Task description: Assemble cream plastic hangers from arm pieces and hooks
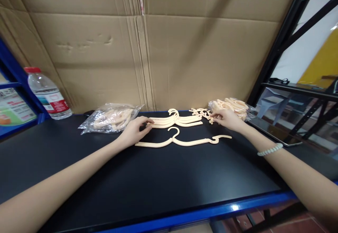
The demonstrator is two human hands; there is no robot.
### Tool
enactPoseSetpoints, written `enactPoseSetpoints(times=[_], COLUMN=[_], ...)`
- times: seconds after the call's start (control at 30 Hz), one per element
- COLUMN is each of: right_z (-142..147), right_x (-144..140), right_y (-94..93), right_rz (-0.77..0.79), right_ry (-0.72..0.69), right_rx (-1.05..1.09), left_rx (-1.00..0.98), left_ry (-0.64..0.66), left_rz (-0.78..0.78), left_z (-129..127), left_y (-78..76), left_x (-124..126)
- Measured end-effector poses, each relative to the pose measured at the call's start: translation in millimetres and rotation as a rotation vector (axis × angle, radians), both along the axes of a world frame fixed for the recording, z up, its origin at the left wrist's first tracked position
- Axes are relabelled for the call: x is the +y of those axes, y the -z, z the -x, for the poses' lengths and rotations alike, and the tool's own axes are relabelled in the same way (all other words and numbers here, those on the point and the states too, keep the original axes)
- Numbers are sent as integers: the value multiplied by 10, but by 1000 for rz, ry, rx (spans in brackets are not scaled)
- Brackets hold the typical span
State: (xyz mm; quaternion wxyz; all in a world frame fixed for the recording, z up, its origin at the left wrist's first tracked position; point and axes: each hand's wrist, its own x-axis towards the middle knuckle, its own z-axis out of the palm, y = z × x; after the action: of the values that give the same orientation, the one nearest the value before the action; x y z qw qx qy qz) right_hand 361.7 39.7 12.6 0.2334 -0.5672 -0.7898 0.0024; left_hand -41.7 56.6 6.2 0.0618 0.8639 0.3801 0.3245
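A cream plastic hanger (158, 145) lies on the black tabletop, its hook pointing away from me. A curved cream hook piece (221, 137) sits at its right end. Behind it, several similar hangers (188, 123) lie nested together. My left hand (133, 130) rests at their left ends, thumb and fingers apart; its fingertips seem to touch the hangers. At the back right is a pile of small cream hook pieces (198, 111). My right hand (228, 119) is at the pile's right edge, fingertips pinched on a small cream piece (211, 120).
A clear bag of cream parts (111, 118) lies left of the hangers, another bag (232, 104) behind my right hand. A red-capped water bottle (51, 95) stands at the far left. Cardboard (185, 60) walls off the back. A flat dark tablet-like object (274, 130) lies on the right.
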Motion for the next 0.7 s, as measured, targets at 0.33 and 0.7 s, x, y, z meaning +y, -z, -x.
enactPoseSetpoints(times=[0.33,0.7], right_z=[-12,-7], right_x=[24,27], right_y=[14,17], right_rz=[-40,-64], right_ry=[-46,-7], right_rx=[-246,-375], left_rx=[9,7], left_ry=[22,-35], left_rz=[21,44], left_z=[15,-3], left_y=[66,102], left_x=[55,127])
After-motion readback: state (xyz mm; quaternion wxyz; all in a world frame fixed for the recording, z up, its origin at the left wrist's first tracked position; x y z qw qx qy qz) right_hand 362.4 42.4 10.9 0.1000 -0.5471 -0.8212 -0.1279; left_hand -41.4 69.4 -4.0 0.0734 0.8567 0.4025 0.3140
